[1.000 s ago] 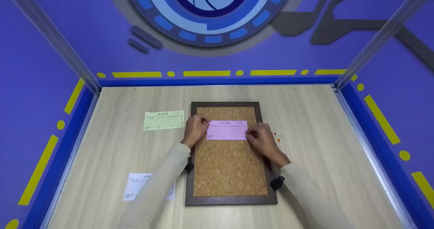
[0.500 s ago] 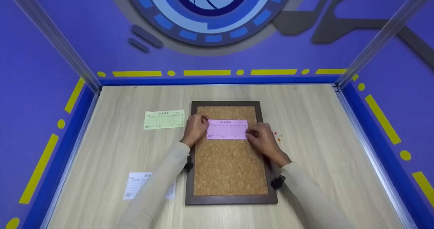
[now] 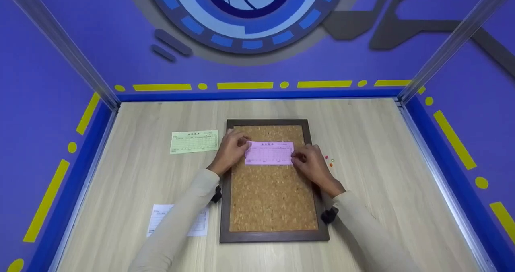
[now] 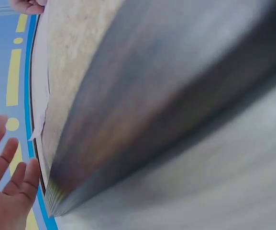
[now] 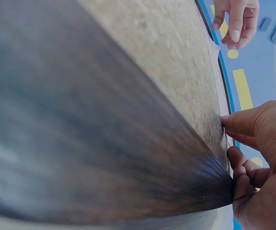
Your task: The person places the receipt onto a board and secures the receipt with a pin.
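A pink paper form (image 3: pixel 268 153) lies across the upper half of a framed cork board (image 3: pixel 274 199). My right hand (image 3: pixel 315 164) pinches the form's right edge between thumb and forefinger, its other fingers curled by the dark frame in the right wrist view. At the form's left edge is my left hand (image 3: pixel 233 149). Its fingers (image 4: pixel 30 179) are spread apart in the left wrist view, clear of the slip's slightly lifted corner (image 4: pixel 37 129). Whether a pin sits under the right fingertips is hidden.
A green form (image 3: pixel 194 141) lies left of the board. A white form (image 3: pixel 199 223) is partly under the left forearm. Several small coloured pieces, among them an orange one (image 3: pixel 331 165), lie right of the board. Blue walls (image 3: pixel 257 95) enclose the table.
My left hand has loosened from the pink form's left edge, its wrist shifting slightly left and its fingers parting. The right hand and the form stay in place.
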Available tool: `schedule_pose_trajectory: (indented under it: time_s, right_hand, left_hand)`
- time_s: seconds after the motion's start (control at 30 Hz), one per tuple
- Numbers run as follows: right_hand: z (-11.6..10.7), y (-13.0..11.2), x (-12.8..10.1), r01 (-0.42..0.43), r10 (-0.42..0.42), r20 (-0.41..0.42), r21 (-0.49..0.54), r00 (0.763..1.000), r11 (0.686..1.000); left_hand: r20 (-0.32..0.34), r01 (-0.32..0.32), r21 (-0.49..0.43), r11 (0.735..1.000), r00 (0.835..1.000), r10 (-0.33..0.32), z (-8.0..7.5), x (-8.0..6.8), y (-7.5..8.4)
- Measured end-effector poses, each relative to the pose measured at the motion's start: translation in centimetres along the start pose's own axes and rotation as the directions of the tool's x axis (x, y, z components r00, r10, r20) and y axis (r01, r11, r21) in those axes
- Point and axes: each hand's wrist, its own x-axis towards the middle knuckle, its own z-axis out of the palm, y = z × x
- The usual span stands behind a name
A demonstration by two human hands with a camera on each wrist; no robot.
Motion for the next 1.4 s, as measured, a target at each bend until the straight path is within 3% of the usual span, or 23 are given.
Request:
schedule_pose_trajectory:
  time_s: [0.23,0.47,0.93,1.4]
  right_hand:
    - [-0.1,-0.1,0.0,-0.015,0.015,0.007,0.005,1.000,1.000]
    - [0.0,0.0,0.0,-0.012,0.012,0.003,0.005,1.000,1.000]
    - [0.1,0.0,0.2,-0.007,0.007,-0.006,-0.012,1.000,1.000]
    - [0.1,0.3,0.0,-0.009,0.009,0.005,0.020,1.000,1.000]
  left_hand:
    - [0.062,-0.095,0.056,0.994,0.994,0.091,-0.2,-0.4,-1.0]
    - [0.138,-0.190,0.133,0.973,0.975,0.172,-0.5,-0.9,-1.6]
    - [0.264,-0.118,0.191,0.974,0.962,0.064,-1.2,-1.8,-2.5]
    - [0.284,-0.106,0.251,0.962,0.958,0.031,-1.4,-2.2,-3.0]
